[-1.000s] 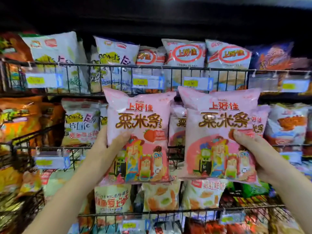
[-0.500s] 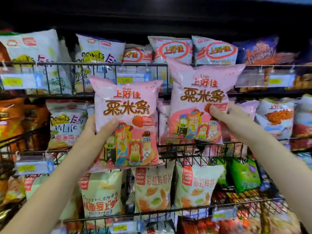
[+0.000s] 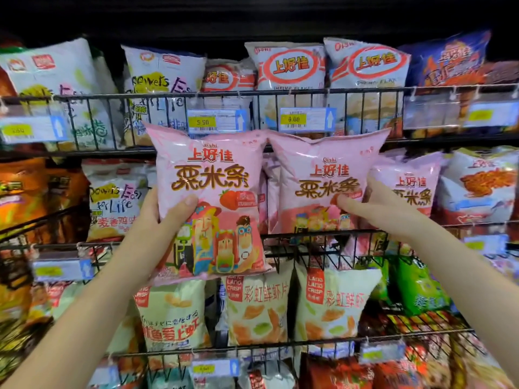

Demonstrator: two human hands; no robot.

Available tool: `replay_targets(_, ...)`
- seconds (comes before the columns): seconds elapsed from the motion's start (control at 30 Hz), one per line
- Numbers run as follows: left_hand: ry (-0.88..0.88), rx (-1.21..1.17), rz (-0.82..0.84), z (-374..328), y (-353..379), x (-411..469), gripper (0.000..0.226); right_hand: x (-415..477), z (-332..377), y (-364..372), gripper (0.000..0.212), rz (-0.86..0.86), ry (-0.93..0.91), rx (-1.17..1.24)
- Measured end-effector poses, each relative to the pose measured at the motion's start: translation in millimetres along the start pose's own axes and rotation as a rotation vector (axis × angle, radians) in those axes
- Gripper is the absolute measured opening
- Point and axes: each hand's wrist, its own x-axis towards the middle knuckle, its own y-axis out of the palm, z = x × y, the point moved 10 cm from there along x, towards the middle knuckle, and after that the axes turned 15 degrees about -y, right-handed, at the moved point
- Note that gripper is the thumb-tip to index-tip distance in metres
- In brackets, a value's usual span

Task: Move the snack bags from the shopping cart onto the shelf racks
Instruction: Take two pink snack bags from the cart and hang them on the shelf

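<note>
Two pink snack bags with cartoon faces are in my hands before the wire shelf racks. My left hand (image 3: pixel 161 217) grips the left pink bag (image 3: pixel 209 197) by its left edge and holds it in the air in front of the middle rack (image 3: pixel 314 234). My right hand (image 3: pixel 370 204) grips the right pink bag (image 3: pixel 323 175), whose lower part sits behind that rack's front wire. Another pink bag of the same kind (image 3: pixel 412 183) stands on the rack just right of my right hand. The shopping cart is out of view.
White shrimp-flake bags (image 3: pixel 289 68) fill the top rack (image 3: pixel 252 94), with price tags (image 3: pixel 216 120) clipped to its front wire. Pale crisp bags (image 3: pixel 258 304) stand on the lower rack. Orange bags (image 3: pixel 22 192) and a side rack crowd the left edge.
My right hand has carried its pink bag down and back into the middle rack. My left hand has lifted its bag a little closer to the shelf.
</note>
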Motion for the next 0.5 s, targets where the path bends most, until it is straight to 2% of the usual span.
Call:
replay_targets(0.07,0.002,-0.011,0.01,1.1,2.1,1.2,0.046,1.3,-4.1,2.9,0.072,0.019,0.001,-0.001)
replay_targets(0.1,-0.002,-0.015,0.014,1.3,3.6,1.2,0.046,1.9,-6.1,2.7,0.086,0.023,0.006,-0.025)
replay_targets(0.13,-0.01,-0.02,0.013,3.5,3.1,3.2,0.046,2.8,-10.1,2.9,0.09,0.035,0.005,-0.042)
replay_targets(0.2,-0.02,-0.035,0.009,5.8,1.7,5.2,0.051,3.9,-14.1,7.0,0.071,0.082,0.0,-0.061)
replay_targets(0.27,-0.034,-0.049,0.01,9.5,0.5,7.7,0.061,3.4,-18.1,10.8,0.039,0.141,0.006,-0.136)
replay_targets(0.33,-0.039,-0.064,0.014,11.5,0.8,7.6,0.061,2.6,-17.5,12.7,0.013,0.18,0.011,-0.254)
replay_targets(0.43,-0.036,-0.066,0.02,10.6,4.7,4.4,0.047,5.0,-20.4,9.4,0.015,0.199,0.028,-0.36)
replay_targets(0.5,-0.037,-0.06,0.012,10.4,4.5,2.2,0.042,6.6,-27.1,9.5,0.042,0.246,0.045,-0.414)
